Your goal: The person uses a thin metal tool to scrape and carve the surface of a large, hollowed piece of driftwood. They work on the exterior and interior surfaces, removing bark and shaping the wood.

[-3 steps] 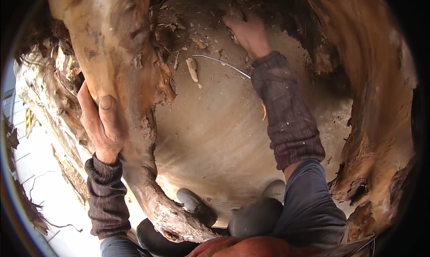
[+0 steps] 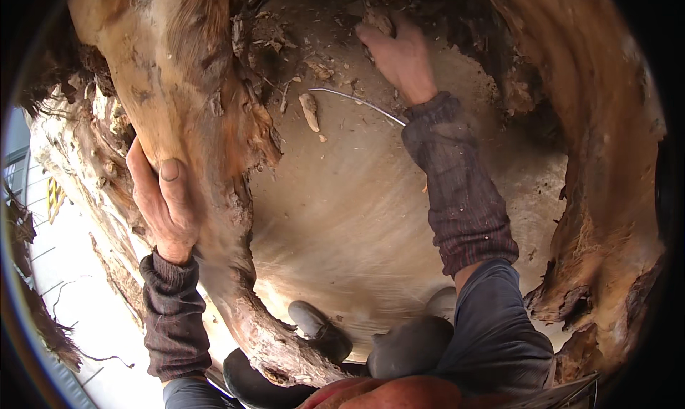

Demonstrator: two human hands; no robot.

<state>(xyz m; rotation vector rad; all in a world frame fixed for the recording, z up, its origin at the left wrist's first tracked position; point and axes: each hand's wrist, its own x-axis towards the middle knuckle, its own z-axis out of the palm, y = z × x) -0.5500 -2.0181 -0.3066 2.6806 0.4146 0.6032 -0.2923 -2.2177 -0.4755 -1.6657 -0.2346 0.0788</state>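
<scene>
Between two big pieces of twisted brown wood, a person's two hands are busy. The left hand (image 2: 168,213) rests on the thick wooden limb (image 2: 189,124), which stands on the left side. Its thumb lies along the front, and the other fingers go to the side, partly hidden, so I cannot tell if they grip. The right hand (image 2: 403,56) is near the top, with its fingers closed around a rough brown lump (image 2: 379,22). I cannot tell if the lump is loose. Below that hand, a thin, shiny, curved metal strip (image 2: 357,100) points left, and its other end goes behind the dark sleeve (image 2: 467,188). A small wood chip (image 2: 310,113) lies on the dusty floor (image 2: 335,202), just left of the strip. The other big wood piece (image 2: 599,166) curves up on the right
</scene>
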